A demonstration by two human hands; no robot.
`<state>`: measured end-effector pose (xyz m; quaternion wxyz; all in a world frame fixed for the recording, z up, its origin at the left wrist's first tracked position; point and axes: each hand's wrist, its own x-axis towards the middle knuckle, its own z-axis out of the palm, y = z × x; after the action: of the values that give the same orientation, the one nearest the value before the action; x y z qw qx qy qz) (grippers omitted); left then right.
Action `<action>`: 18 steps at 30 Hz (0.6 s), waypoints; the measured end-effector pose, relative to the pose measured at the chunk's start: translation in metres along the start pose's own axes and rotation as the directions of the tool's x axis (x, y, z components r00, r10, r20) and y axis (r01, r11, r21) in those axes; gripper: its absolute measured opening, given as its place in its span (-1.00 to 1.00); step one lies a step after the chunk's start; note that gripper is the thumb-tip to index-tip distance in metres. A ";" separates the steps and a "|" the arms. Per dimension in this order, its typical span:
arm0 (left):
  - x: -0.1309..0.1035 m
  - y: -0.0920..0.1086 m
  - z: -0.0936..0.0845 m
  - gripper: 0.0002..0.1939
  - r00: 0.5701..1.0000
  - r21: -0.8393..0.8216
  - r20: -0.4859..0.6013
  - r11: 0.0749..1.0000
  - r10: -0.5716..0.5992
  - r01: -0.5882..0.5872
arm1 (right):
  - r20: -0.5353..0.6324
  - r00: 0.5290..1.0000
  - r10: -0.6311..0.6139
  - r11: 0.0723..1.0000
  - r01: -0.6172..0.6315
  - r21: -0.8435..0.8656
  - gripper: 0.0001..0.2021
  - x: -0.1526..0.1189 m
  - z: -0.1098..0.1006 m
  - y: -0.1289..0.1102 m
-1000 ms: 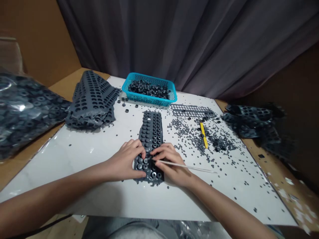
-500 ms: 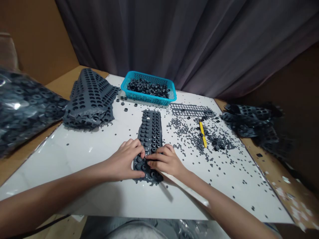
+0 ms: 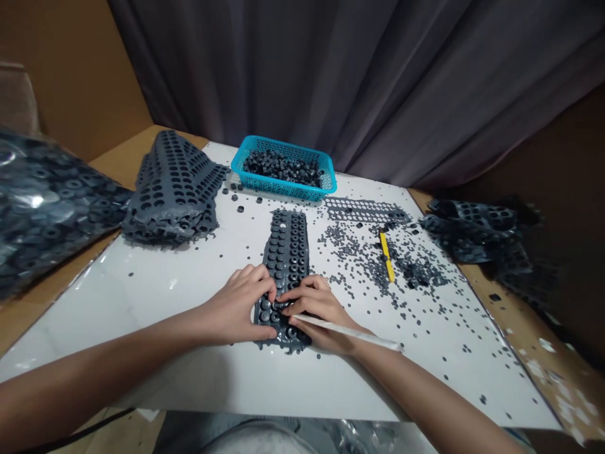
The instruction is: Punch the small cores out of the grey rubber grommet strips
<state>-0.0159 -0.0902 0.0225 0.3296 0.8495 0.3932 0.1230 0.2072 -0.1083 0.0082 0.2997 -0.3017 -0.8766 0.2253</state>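
Observation:
A dark grey rubber sheet of moulded round parts lies lengthwise on the white table. My left hand rests on its left edge, thumb and fingers spread apart over the near part. From the right, my right hand grips a thin white stick with its fingertips low over the sheet. The stick's rear end sticks out above my right forearm; its working tip is hidden by the fingers. One hole without a part shows near the sheet's far end.
Behind stands a blue basket of small dark parts. Stacked perforated sheets and a clear bag of parts are at left. To the right lie an emptied sheet, a yellow tool, scattered discs and crumpled sheets.
The white stick's rear end has swung up and away from me, so the stick lies flatter across the view. My right hand has turned slightly; my left hand stays on the sheet.

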 end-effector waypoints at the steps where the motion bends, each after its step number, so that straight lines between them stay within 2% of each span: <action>1: 0.000 0.000 0.000 -0.67 1.000 0.003 -0.001 1.000 0.000 0.000 | 0.005 1.000 -0.004 1.000 0.004 -0.010 -0.83 -0.001 0.001 0.001; 10: 0.001 0.002 -0.002 -0.66 1.000 0.014 0.017 1.000 -0.017 0.017 | -0.015 0.999 -0.046 0.998 0.045 -0.050 -0.87 0.000 0.000 0.000; 15: 0.001 0.002 -0.002 -0.66 1.000 0.013 0.021 1.000 -0.017 0.016 | -0.041 0.970 -0.238 0.930 0.215 -0.299 -0.97 0.000 0.003 0.006; 18: 0.000 0.001 -0.001 -0.66 1.000 0.016 0.016 1.000 -0.003 0.003 | -0.003 0.958 -0.286 0.869 0.258 -0.423 -0.93 -0.002 0.005 0.010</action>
<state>-0.0157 -0.0898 0.0242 0.3259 0.8525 0.3929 0.1127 0.2094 -0.1037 -0.0017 0.2855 -0.2396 -0.9277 -0.0220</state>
